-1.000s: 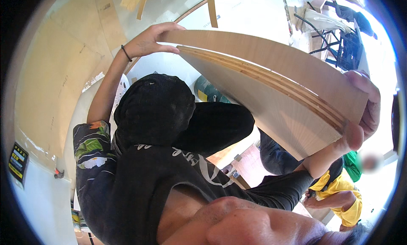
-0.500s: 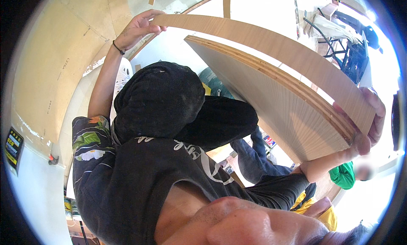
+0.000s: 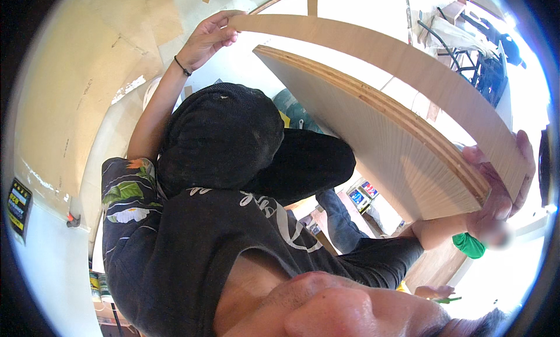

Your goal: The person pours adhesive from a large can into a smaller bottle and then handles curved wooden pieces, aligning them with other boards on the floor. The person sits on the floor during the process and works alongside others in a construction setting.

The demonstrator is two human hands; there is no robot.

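Observation:
A long, thin wood-veneer strip [image 3: 373, 48] arches above the raw edge of a plywood board [image 3: 373, 127]. The board has a pale wood-grain face and stands on edge in front of my bent knee. At the strip's far left end, my left hand [image 3: 211, 38] pinches it between thumb and fingers. My right hand [image 3: 496, 188] is wrapped round the strip's other end, beside the board's near right corner. Along most of its length the strip stays apart from the board edge, with a gap below it.
My knees in black trousers [image 3: 224, 138] fill the middle. Large tan sheets [image 3: 99, 63] lie at the left. Folding metal frames [image 3: 466, 57] stand at the far right, with loose plastic over them. Another person's green sleeve [image 3: 469, 245] shows beyond my right forearm.
My left hand has moved a little right and up with the strip's end. The strip sits slightly higher off the board edge. The other person beyond the board has shifted.

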